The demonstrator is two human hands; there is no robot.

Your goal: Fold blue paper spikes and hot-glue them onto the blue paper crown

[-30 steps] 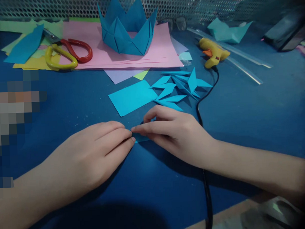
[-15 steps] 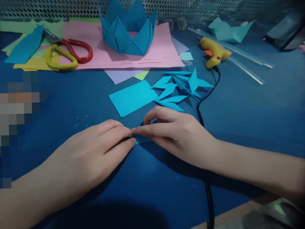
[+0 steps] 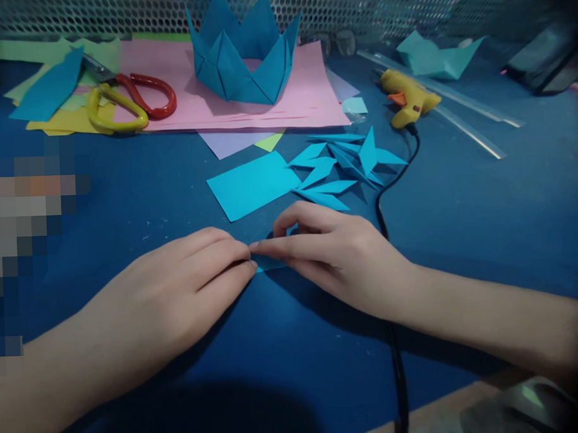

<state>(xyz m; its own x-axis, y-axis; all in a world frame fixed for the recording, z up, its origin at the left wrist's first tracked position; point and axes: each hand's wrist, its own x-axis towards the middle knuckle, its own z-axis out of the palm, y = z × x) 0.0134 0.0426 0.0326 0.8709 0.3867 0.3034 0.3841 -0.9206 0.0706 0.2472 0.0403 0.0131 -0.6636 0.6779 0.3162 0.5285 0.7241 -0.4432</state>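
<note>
Between my two hands lies a small piece of blue paper (image 3: 270, 262), mostly hidden under the fingers. My left hand (image 3: 178, 290) is closed with its fingertips pressed on the paper's left part. My right hand (image 3: 337, 253) pinches at the same piece, its fingertips meeting those of the left. Just beyond the hands a flat blue paper rectangle (image 3: 250, 185) rests on the table. Touching its right side are several folded, pointed blue paper pieces (image 3: 333, 188). A blue folded paper crown (image 3: 246, 79) stands farther back on pink sheets (image 3: 157, 57).
Red-and-yellow-handled scissors (image 3: 119, 112) lie on papers at the back left. A yellow glue gun (image 3: 410, 98) is at the back right, its black cord (image 3: 399, 370) passing under my right arm. Clear glue sticks (image 3: 470, 131) and a pale green folded paper (image 3: 438, 60) are near it.
Hardly anything differs. Both hands keep the same hold on the small blue paper, and the view has shifted very slightly.
</note>
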